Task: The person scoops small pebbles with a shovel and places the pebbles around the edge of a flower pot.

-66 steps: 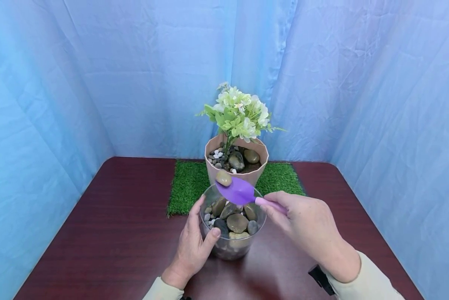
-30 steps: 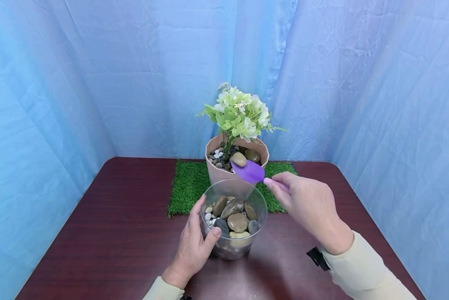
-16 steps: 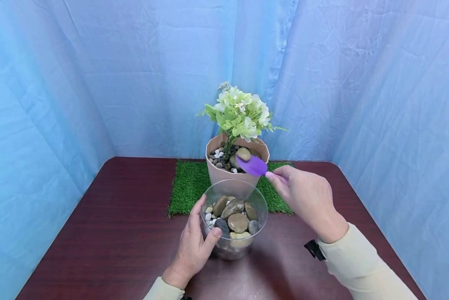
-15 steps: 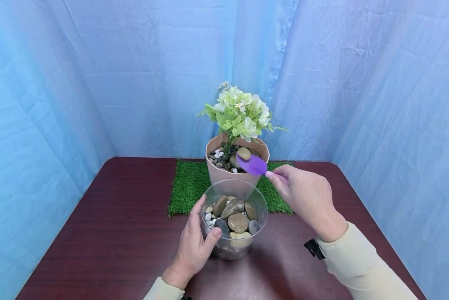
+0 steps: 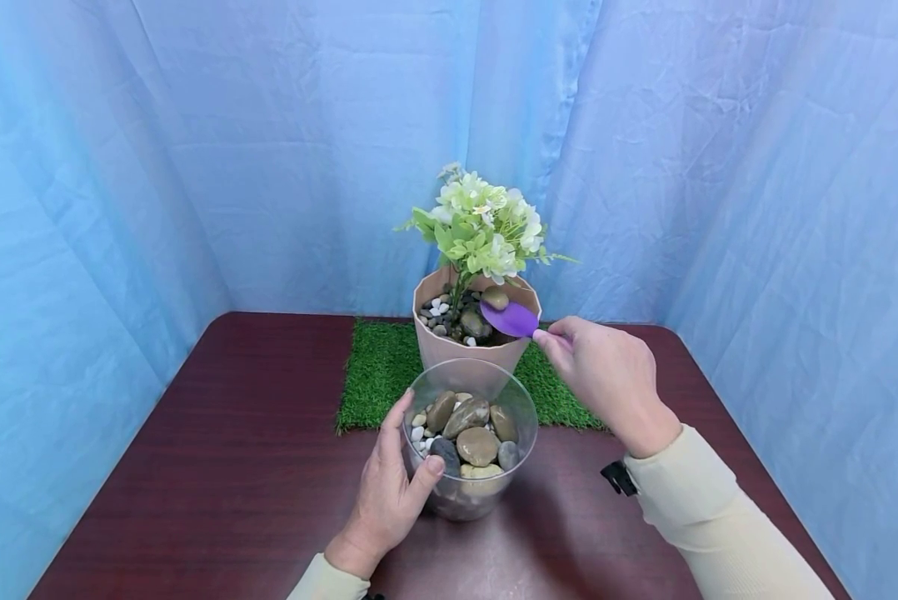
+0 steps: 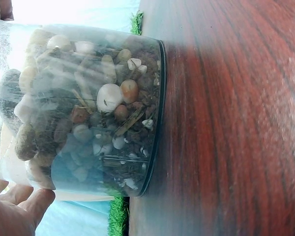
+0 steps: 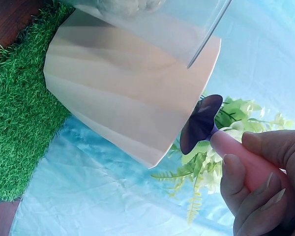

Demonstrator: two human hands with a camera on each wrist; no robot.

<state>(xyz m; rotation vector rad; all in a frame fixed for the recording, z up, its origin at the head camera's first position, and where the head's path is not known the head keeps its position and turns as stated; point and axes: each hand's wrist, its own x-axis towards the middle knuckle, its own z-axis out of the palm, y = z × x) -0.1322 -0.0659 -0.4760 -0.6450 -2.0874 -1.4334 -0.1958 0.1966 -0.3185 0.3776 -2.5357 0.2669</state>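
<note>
My right hand [image 5: 606,371] grips the pink handle [image 7: 250,167] of a small garden trowel with a purple blade [image 5: 511,319]. The blade is over the right side of a beige flowerpot [image 5: 471,354], with a smooth tan stone [image 5: 496,297] at its tip. The pot holds a leafy plant with white flowers [image 5: 482,221], dark soil, pebbles and a larger dark stone [image 5: 475,322]. My left hand [image 5: 385,492] holds the left side of a clear round container [image 5: 520,392], thumb at its near rim. Several river stones [image 5: 477,446] fill it; smaller pebbles [image 6: 109,97] show through its wall.
The pot stands on a rectangle of artificial grass [image 5: 377,375] near the back of the dark red wooden table [image 5: 231,467]. The clear container stands just in front of it. Blue cloth [image 5: 329,150] hangs behind and along both sides.
My right hand has moved the trowel, with the tan stone on it, away from above the clear container and forward over the pot's right side. The left hand has kept its hold.
</note>
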